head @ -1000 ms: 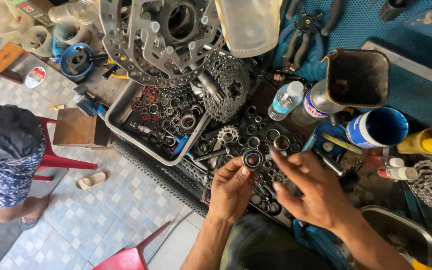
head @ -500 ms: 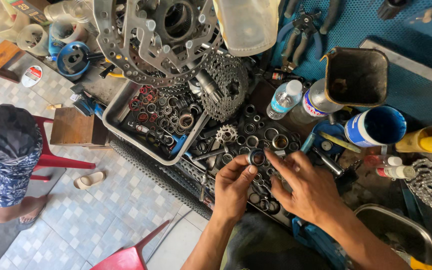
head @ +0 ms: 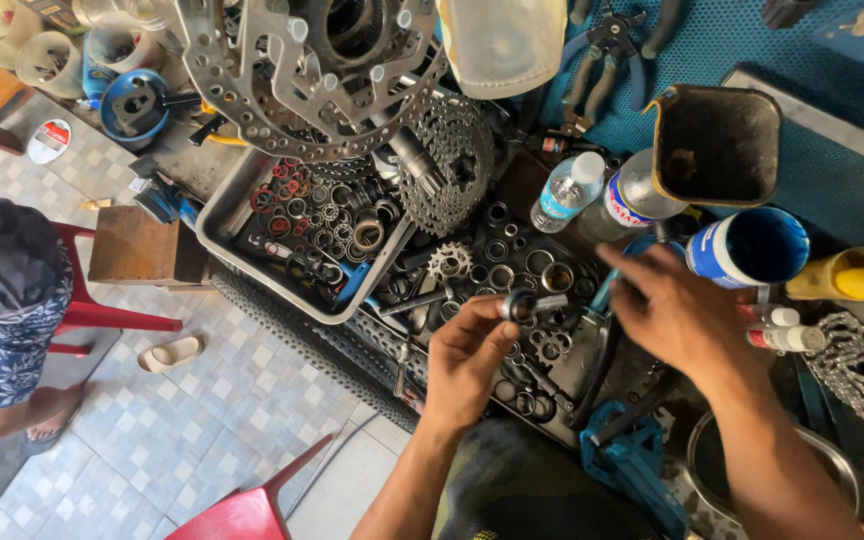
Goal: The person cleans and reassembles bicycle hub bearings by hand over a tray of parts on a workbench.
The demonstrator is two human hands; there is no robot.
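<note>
Lifting right hand (head: 677, 315) off ring (head: 518, 304), left hand (head: 467, 355) still pinching

Single head cam, looking steeply down, close over workbench (head: 832, 170); bench's near edge and probably floor (head: 202, 420) at left.

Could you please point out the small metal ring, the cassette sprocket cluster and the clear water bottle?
small metal ring (head: 518, 304), head view, its rim.
cassette sprocket cluster (head: 455, 165), head view, toothed face.
clear water bottle (head: 564, 194), head view, its label.
</note>
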